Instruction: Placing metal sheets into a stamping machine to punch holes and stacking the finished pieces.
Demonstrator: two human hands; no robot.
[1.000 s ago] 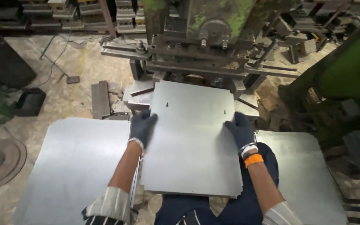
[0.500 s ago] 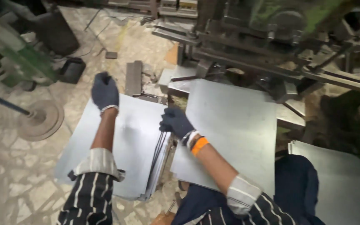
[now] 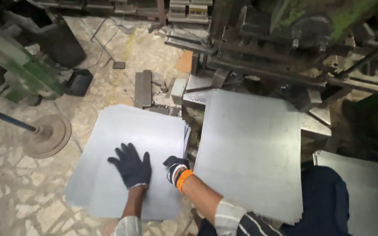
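Observation:
My left hand (image 3: pixel 130 167), in a dark glove, lies flat with fingers spread on the top sheet of a stack of grey metal sheets (image 3: pixel 123 131) on the floor at the left. My right hand (image 3: pixel 174 167), gloved with an orange band at the wrist, is curled on the right edge of that same stack. Another large metal sheet (image 3: pixel 250 148) rests on the bed of the press machine (image 3: pixel 285 43), just to the right of my right hand.
A further metal sheet pile (image 3: pixel 364 192) lies at the far right beside my dark-trousered knee (image 3: pixel 329 196). Steel blocks (image 3: pixel 143 87) sit behind the left stack. A round floor disc with a rod (image 3: pixel 47 135) and a green machine (image 3: pixel 18 70) stand at the left.
The sheet I held a second ago now lies flat on the left stack. My left hand has drawn back from the far corner toward me, and my right hand sits lower on the stack's edge.

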